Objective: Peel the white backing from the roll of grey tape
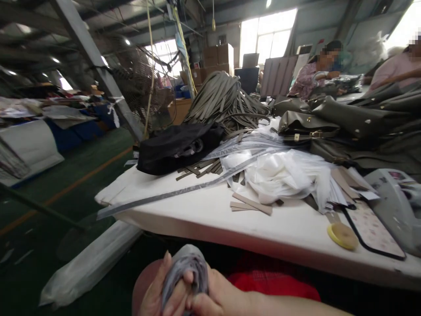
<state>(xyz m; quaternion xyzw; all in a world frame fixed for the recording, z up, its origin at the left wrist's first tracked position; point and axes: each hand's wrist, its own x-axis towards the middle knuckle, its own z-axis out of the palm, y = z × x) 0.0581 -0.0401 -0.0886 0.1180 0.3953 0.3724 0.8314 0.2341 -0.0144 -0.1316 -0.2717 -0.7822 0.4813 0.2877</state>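
1. The white table fills the middle of the view, its near edge running just above the person's lap.
2. A heap of olive-grey bags covers the far right of the table, with gold fittings showing on the nearest one.
3. A tall bundle of grey straps stands behind a black cloth at the table's far left part.
4. Crumpled clear plastic wrapping lies in the middle, with loose strap pieces beside it.
5. A long grey strip runs slantwise across the table and sticks out past its left edge.
6. A phone in a patterned case lies near the right front edge, and a yellow roll of tape sits just beside it.
7. Two other people sit at the far end on the right — well apart from the hands.
8. Below the table edge, the left hand and the right hand are pressed together around a folded grey strap loop — both hands are closed on it, fingers curled about its lower part, while its rounded top stands up above them.
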